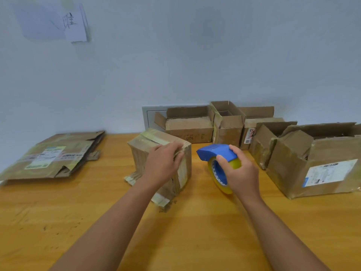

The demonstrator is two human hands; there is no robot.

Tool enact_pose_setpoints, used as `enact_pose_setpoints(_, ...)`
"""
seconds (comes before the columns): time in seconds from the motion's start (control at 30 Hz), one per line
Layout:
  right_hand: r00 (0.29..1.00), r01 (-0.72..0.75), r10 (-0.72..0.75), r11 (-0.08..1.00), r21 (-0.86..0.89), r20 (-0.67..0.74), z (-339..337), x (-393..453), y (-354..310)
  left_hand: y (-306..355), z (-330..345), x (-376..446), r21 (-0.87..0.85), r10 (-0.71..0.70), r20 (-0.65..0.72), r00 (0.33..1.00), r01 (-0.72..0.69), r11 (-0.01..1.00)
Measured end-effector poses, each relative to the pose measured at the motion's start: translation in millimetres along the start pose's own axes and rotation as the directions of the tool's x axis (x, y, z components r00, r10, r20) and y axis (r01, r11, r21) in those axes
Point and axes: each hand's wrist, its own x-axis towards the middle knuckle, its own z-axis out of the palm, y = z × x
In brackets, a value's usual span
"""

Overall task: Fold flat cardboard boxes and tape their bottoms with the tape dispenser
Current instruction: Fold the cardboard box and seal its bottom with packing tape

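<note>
A small worn cardboard box (pixel 148 147) stands bottom-up in the middle of the wooden table (pixel 97 208), its flaps spread against the tabletop. My left hand (pixel 164 165) lies over its top right edge, fingers pressing on the closed bottom flaps. Just to the right, my right hand (pixel 240 173) grips a blue tape dispenser (pixel 213 151) holding a yellowish tape roll (pixel 220 182). The dispenser's front points at the box's right side, a short gap away.
A stack of flat cardboard boxes (pixel 56 155) lies at the left. Several folded open boxes (pixel 189 126) line the back wall, and a large box (pixel 316 161) with a label sits at the right. A grey wall panel (pixel 150 116) is behind them.
</note>
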Motion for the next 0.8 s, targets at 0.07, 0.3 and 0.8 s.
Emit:
enact_pose_setpoints(0.07, 1.000, -0.026, 0.026, 0.999, 0.025, 0.001, 5, -1, 2, -6, -5, 1, -0.016, 0.094, 0.059, 0.994, -0.093, 0.996)
enact_pose_setpoints(0.3, 1.000, -0.007, 0.007, 0.997, 0.083, 0.007, 14, -7, 9, -23, -17, -5, -0.062, 0.170, 0.083, 0.982, -0.165, 0.984)
enact_pose_setpoints(0.8, 1.000, 0.013, -0.010, 0.994, 0.113, -0.020, 11, -15, 13, -26, -39, 3, -0.007, 0.206, 0.313, 0.927, -0.215, 0.977)
